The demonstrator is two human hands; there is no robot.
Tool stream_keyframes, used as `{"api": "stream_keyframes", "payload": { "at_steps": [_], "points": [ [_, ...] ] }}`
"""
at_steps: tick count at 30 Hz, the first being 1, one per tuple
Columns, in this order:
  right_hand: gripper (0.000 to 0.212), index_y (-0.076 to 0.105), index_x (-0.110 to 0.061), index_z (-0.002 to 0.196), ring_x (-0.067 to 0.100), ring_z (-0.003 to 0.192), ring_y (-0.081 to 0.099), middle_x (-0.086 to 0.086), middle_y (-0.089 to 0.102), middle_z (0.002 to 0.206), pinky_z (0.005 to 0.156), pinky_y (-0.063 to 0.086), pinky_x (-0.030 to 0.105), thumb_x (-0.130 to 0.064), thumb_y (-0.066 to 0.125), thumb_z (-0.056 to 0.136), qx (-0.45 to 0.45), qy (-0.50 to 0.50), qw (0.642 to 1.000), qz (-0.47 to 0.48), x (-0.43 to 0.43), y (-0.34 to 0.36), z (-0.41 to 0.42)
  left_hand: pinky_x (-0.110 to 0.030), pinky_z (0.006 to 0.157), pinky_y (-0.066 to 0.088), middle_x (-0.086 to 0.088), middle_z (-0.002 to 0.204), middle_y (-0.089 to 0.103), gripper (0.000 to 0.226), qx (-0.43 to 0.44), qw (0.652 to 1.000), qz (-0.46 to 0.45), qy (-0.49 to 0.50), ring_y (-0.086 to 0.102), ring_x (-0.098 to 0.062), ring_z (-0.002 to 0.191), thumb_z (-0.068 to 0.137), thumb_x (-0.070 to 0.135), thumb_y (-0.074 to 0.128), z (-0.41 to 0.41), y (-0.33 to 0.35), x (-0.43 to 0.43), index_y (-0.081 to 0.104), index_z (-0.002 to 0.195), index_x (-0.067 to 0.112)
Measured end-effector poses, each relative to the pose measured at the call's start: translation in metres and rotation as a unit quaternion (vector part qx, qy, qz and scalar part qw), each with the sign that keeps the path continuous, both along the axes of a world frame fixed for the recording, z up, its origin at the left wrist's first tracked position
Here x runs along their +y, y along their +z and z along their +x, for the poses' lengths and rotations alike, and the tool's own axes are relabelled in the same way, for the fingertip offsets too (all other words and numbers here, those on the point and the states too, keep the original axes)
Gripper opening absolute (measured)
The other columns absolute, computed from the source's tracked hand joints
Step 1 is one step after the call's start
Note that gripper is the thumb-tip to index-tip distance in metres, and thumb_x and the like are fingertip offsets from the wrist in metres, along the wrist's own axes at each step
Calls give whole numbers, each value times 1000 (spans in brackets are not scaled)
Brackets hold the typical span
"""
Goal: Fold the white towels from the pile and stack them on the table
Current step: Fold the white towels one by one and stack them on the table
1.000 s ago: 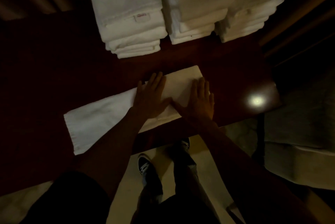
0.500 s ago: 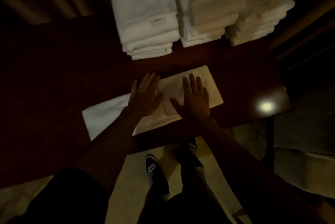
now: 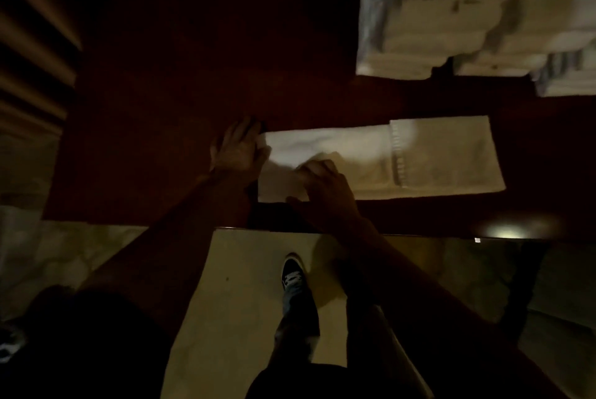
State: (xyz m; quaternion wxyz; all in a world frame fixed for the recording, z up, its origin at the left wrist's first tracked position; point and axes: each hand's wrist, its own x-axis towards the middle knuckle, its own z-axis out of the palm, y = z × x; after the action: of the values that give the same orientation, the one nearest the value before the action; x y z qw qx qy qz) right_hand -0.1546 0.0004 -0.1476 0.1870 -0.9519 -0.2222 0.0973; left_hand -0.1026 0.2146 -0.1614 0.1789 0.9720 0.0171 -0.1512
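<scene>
Half-folded towel (image 3: 419, 160) lying flat near the table's (image 3: 161, 101) front edge, before the folded stacks (image 3: 432, 18). The left hand (image 3: 238, 150), fingers straight, touches its left end; the right hand (image 3: 325, 192) pinches its near-left corner with curled fingers.

A dark sneaker (image 3: 293, 273) stands on a pale mat (image 3: 232, 302).

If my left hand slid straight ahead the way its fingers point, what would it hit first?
Nothing close: the left hand points away from you across the dark table, so the way looks free as far as the dim picture shows. The towel and the stacks lie off to its right.
</scene>
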Motion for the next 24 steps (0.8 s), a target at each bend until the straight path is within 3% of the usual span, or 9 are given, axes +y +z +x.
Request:
{"api": "stream_keyframes", "payload": {
  "at_steps": [4,10,13,16,19,21,24],
  "points": [
    [54,65,-11,115,35,124,42,12,60,122,76,52,43,-49,67,76,-27,16,999,-11,18,-28,-14,-65,113,15,-4,165,14,58,-20,999,-37,-3,3,-27,152,98,49,45,-6,-12,2,37,151,27],
    [30,66,-8,96,41,116,51,14,58,106,68,56,48,-19,80,71,-46,13,999,-14,31,-25,-11,-58,103,32,-13,152,33,37,-48,997,-62,23,21,-36,143,91,32,61,-3,-7,-4,57,124,15],
    [22,66,-5,89,42,101,61,15,62,94,60,56,42,-9,78,71,-66,14,997,32,32,-24,-8,-48,92,39,-15,130,50,34,-62,996,-65,11,40,-36,125,89,32,61,-1,-2,-6,57,115,11],
    [16,65,-9,89,34,90,62,10,63,94,61,54,41,-20,70,79,-81,-17,996,29,27,-21,-2,-37,79,46,-12,107,63,33,-48,988,-141,48,59,-32,101,93,34,56,6,8,-14,56,116,11],
    [18,69,-15,95,29,85,61,5,66,98,69,52,43,-26,57,88,-116,-26,991,56,15,-17,4,-31,75,47,-2,103,63,29,-7,975,-194,106,60,-21,93,93,32,60,19,24,-26,56,117,16],
    [11,67,-12,84,26,75,58,3,63,88,64,51,40,-21,63,88,-153,-56,984,70,6,-6,8,-26,71,45,3,100,61,26,-6,970,-215,111,60,-16,93,93,29,61,30,35,-39,58,116,17],
    [20,56,-6,77,27,61,53,7,55,72,51,41,31,-20,71,82,-152,-172,963,144,-16,20,12,-22,67,44,6,96,61,20,-29,968,-230,92,61,-14,89,92,27,63,47,53,-73,59,110,19]
  ]
}}
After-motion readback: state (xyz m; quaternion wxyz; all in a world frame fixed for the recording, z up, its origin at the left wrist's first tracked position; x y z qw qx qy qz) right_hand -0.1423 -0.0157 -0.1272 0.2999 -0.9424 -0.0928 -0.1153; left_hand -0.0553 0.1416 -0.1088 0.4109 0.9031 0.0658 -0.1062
